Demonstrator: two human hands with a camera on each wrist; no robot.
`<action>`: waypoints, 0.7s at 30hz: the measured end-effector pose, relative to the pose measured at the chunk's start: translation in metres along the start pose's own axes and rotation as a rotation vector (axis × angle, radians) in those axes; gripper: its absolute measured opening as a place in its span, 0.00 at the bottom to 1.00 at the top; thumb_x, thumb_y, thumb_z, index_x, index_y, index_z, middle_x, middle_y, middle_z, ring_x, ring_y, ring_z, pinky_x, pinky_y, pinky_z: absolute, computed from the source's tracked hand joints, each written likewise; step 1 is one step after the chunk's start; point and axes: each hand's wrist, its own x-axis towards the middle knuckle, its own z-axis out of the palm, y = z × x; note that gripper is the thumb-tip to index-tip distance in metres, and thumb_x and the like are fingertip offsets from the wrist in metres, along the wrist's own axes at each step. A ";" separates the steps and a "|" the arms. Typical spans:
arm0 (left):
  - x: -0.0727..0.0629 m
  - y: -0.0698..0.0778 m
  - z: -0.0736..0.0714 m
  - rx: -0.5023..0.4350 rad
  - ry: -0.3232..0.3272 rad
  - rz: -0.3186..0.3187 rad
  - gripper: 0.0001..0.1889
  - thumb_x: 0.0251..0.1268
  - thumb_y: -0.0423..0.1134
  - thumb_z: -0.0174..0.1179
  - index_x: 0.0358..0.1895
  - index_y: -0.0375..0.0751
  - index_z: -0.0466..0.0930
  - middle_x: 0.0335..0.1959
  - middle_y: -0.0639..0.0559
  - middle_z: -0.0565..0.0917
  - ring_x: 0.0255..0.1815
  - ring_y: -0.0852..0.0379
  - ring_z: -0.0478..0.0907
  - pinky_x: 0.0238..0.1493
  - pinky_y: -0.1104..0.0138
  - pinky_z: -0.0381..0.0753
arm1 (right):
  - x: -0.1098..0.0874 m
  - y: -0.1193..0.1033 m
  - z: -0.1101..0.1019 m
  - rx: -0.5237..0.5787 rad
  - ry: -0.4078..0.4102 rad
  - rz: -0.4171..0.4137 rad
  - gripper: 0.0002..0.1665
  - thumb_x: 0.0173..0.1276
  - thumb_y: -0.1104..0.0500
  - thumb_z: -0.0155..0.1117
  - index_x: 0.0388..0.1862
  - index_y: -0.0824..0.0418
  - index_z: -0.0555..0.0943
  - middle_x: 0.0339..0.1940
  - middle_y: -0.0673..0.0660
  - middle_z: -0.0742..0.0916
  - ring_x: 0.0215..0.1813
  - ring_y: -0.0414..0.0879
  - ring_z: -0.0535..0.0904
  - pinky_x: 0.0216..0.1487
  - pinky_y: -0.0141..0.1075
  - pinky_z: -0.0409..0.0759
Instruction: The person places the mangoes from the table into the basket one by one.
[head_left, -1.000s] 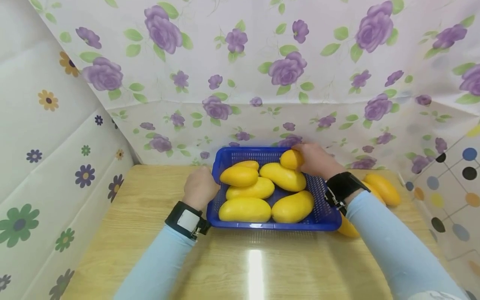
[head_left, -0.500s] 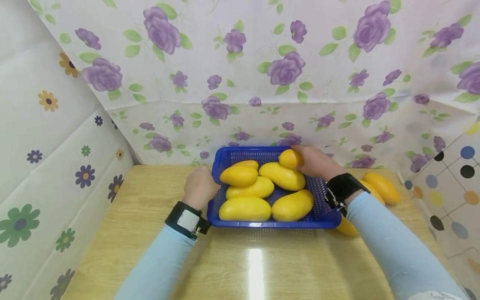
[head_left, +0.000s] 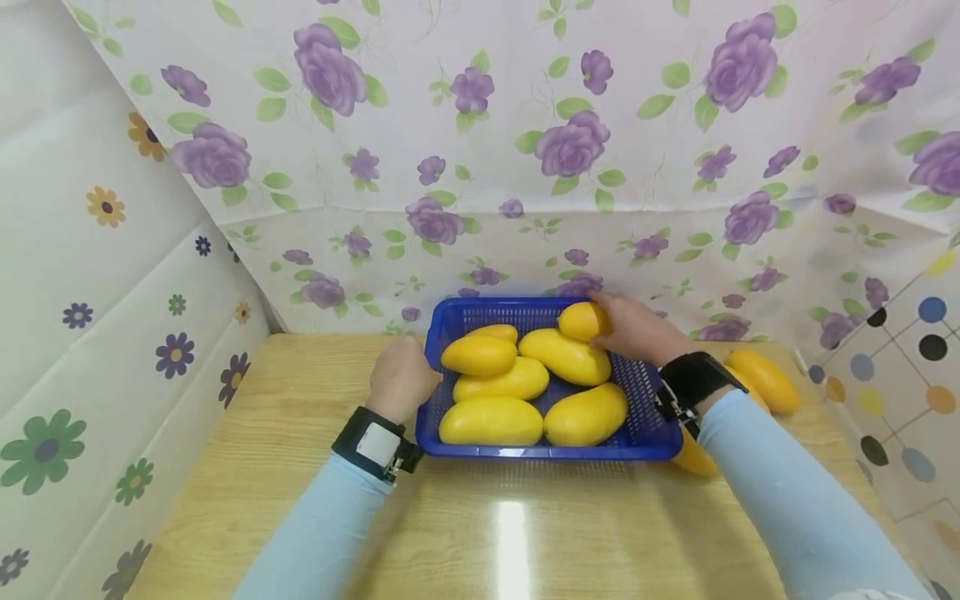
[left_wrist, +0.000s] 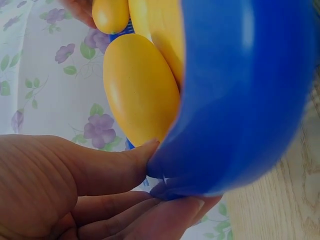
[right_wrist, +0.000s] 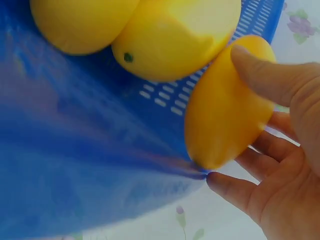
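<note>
A blue plastic basket (head_left: 547,452) with slotted walls stands on the table, holding several yellow mangoes (head_left: 491,421). My left hand (head_left: 403,379) pinches the basket's left rim; in the left wrist view the thumb (left_wrist: 112,167) lies on the inner side and the fingers outside. At the back right corner, my right hand (head_left: 637,327) grips a smaller mango (head_left: 583,321). The right wrist view shows the thumb on top of that mango (right_wrist: 227,107), with one fingertip right at the basket's rim. It lies beside a larger mango (head_left: 566,356) in the basket.
More mangoes (head_left: 765,379) lie on the wooden table (head_left: 300,500) right of the basket, partly hidden by the right wrist. A flowered cloth (head_left: 510,150) hangs close behind the basket. Patterned sheets (head_left: 112,292) also stand at left and right.
The view tilts very slightly. Both hands, the basket and the mangoes keep nearly the same places.
</note>
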 end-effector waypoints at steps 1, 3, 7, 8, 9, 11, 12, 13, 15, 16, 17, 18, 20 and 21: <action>0.000 0.001 0.000 -0.003 -0.003 -0.002 0.15 0.48 0.40 0.69 0.36 0.34 0.79 0.29 0.45 0.80 0.24 0.52 0.77 0.16 0.70 0.73 | -0.002 0.001 -0.002 0.009 0.004 0.005 0.50 0.55 0.52 0.72 0.72 0.63 0.57 0.68 0.65 0.70 0.67 0.61 0.65 0.66 0.55 0.66; -0.001 0.001 0.001 -0.008 -0.002 -0.002 0.15 0.48 0.39 0.69 0.36 0.34 0.80 0.29 0.45 0.80 0.24 0.52 0.77 0.16 0.70 0.73 | -0.007 0.005 -0.007 0.020 0.012 0.015 0.52 0.54 0.49 0.71 0.72 0.63 0.56 0.69 0.65 0.68 0.69 0.61 0.63 0.66 0.56 0.64; 0.000 0.001 0.001 -0.007 0.001 -0.004 0.15 0.48 0.39 0.69 0.37 0.34 0.80 0.29 0.45 0.80 0.25 0.52 0.77 0.17 0.69 0.73 | -0.018 0.011 -0.024 0.027 0.024 0.042 0.54 0.56 0.42 0.68 0.73 0.61 0.54 0.72 0.64 0.63 0.72 0.62 0.58 0.68 0.58 0.59; 0.000 0.001 0.001 -0.008 -0.001 -0.001 0.15 0.49 0.39 0.69 0.38 0.34 0.79 0.30 0.45 0.80 0.25 0.52 0.77 0.18 0.70 0.73 | -0.020 0.013 -0.028 0.025 0.026 0.052 0.54 0.56 0.41 0.67 0.74 0.60 0.54 0.73 0.64 0.62 0.72 0.62 0.56 0.68 0.58 0.58; 0.000 0.000 0.002 -0.007 -0.003 0.000 0.16 0.49 0.39 0.69 0.39 0.34 0.79 0.30 0.45 0.80 0.25 0.52 0.77 0.18 0.70 0.73 | -0.023 0.016 -0.033 0.025 0.029 0.065 0.54 0.57 0.40 0.66 0.74 0.60 0.53 0.73 0.64 0.61 0.73 0.62 0.56 0.68 0.59 0.58; 0.000 0.000 0.002 -0.005 -0.008 0.003 0.16 0.49 0.40 0.69 0.39 0.34 0.79 0.30 0.45 0.80 0.25 0.52 0.78 0.18 0.70 0.74 | -0.029 0.023 -0.040 0.024 0.037 0.095 0.54 0.58 0.38 0.64 0.74 0.59 0.52 0.74 0.65 0.60 0.73 0.63 0.55 0.68 0.60 0.59; 0.000 -0.001 0.002 -0.004 -0.010 0.005 0.16 0.49 0.40 0.69 0.39 0.34 0.79 0.30 0.45 0.80 0.25 0.52 0.78 0.18 0.70 0.74 | -0.032 0.028 -0.043 0.025 0.040 0.112 0.55 0.58 0.38 0.64 0.75 0.60 0.51 0.74 0.66 0.59 0.72 0.64 0.54 0.67 0.60 0.59; 0.000 -0.001 0.002 -0.005 -0.010 0.006 0.17 0.49 0.40 0.69 0.39 0.34 0.79 0.30 0.45 0.80 0.26 0.52 0.78 0.18 0.70 0.74 | -0.035 0.033 -0.046 0.027 0.045 0.128 0.55 0.58 0.37 0.63 0.75 0.60 0.51 0.74 0.67 0.57 0.72 0.65 0.54 0.66 0.61 0.59; 0.000 -0.001 0.001 -0.002 -0.008 0.010 0.17 0.49 0.40 0.69 0.39 0.34 0.79 0.31 0.45 0.80 0.26 0.52 0.78 0.19 0.69 0.74 | -0.042 0.043 -0.051 0.026 0.059 0.170 0.57 0.57 0.32 0.61 0.75 0.60 0.50 0.74 0.68 0.55 0.71 0.67 0.54 0.65 0.64 0.59; -0.001 -0.001 0.001 -0.002 -0.007 0.011 0.17 0.49 0.40 0.69 0.40 0.34 0.78 0.31 0.45 0.80 0.26 0.52 0.78 0.19 0.69 0.75 | -0.046 0.049 -0.053 0.026 0.067 0.192 0.59 0.56 0.30 0.60 0.75 0.61 0.50 0.74 0.69 0.54 0.71 0.68 0.53 0.64 0.64 0.58; -0.001 -0.001 0.001 -0.001 -0.005 0.015 0.17 0.49 0.40 0.69 0.40 0.34 0.78 0.32 0.45 0.80 0.27 0.52 0.78 0.20 0.69 0.75 | -0.050 0.055 -0.056 0.028 0.075 0.212 0.60 0.55 0.29 0.59 0.74 0.62 0.50 0.74 0.70 0.53 0.71 0.69 0.53 0.64 0.65 0.57; -0.001 0.000 0.001 0.000 -0.003 0.017 0.18 0.49 0.40 0.69 0.41 0.34 0.78 0.32 0.45 0.80 0.28 0.51 0.78 0.21 0.69 0.75 | -0.054 0.061 -0.057 0.025 0.085 0.230 0.61 0.55 0.28 0.58 0.74 0.64 0.50 0.74 0.71 0.53 0.71 0.70 0.52 0.64 0.66 0.56; -0.001 0.000 0.001 0.002 0.003 0.025 0.18 0.49 0.40 0.69 0.41 0.34 0.77 0.33 0.44 0.80 0.28 0.51 0.78 0.22 0.68 0.76 | -0.062 0.075 -0.060 0.022 0.105 0.267 0.62 0.55 0.27 0.57 0.73 0.66 0.51 0.73 0.73 0.53 0.69 0.72 0.53 0.63 0.68 0.56; -0.001 0.000 0.000 0.001 0.004 0.027 0.18 0.49 0.40 0.69 0.42 0.34 0.77 0.33 0.44 0.80 0.29 0.51 0.78 0.22 0.68 0.76 | -0.067 0.082 -0.061 0.023 0.117 0.280 0.61 0.55 0.27 0.57 0.73 0.67 0.51 0.72 0.74 0.55 0.68 0.72 0.54 0.62 0.68 0.56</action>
